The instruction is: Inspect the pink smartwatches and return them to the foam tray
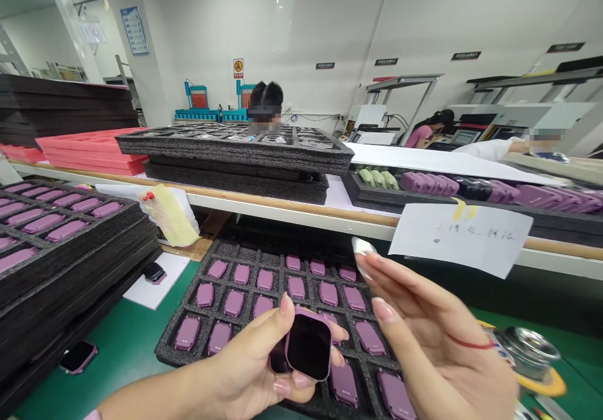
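Observation:
My left hand (264, 357) is closed around a purple smartwatch body (309, 346), its black screen facing up. Behind it a second dark piece (279, 355) partly shows between the fingers. To the right, my right hand (424, 326) is raised with fingers stretched out and thumb apart. A small white piece (363, 247) is at its fingertips; whether it is worn or held I cannot tell. Beneath both hands lies a black foam tray (164, 344) with purple watch bodies (234, 302) face down in its pockets; some back-row pockets are bare.
A stack of foam trays (94, 282) with purple watch bodies stands at left. Two loose watches (79, 357) (154, 273) lie near it. At right is a round metal container (530, 348). A shelf (282, 210) crosses ahead, bearing black trays (235, 156). Co-workers sit beyond.

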Available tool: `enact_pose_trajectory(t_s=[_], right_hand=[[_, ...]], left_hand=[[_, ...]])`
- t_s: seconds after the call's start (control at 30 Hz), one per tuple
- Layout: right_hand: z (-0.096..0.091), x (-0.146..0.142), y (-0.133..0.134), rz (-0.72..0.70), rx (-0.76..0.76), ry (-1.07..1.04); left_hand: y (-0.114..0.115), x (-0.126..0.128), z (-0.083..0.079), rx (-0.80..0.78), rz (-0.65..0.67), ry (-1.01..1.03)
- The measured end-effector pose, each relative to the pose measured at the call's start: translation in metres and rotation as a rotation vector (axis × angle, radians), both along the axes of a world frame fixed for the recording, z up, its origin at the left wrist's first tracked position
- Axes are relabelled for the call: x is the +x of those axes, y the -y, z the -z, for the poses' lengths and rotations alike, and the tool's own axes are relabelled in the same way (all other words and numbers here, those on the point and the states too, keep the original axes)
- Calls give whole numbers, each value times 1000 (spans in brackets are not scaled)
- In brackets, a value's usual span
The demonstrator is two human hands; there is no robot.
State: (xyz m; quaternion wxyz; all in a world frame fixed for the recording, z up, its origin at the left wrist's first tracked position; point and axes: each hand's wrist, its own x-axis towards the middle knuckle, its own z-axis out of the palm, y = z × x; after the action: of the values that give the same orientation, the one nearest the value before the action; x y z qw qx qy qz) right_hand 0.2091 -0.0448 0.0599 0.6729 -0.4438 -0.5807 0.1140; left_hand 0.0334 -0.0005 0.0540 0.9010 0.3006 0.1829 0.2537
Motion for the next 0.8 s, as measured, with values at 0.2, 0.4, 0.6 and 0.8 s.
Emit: enact_pose_trajectory(t_s=[0.2, 0.4, 0.6, 0.8], right_hand=[[-4, 0, 3, -175, -54, 266], [23, -16, -9, -402, -219, 115], [22, -4, -4, -532, -211, 62], [-3, 13, 12, 92, 159, 22]], left_hand=[[2, 0, 1, 0, -4, 25], [1, 4, 4, 9, -68, 24], [0, 3, 2, -13, -22, 25], [-1, 0, 2, 12, 41, 96]])
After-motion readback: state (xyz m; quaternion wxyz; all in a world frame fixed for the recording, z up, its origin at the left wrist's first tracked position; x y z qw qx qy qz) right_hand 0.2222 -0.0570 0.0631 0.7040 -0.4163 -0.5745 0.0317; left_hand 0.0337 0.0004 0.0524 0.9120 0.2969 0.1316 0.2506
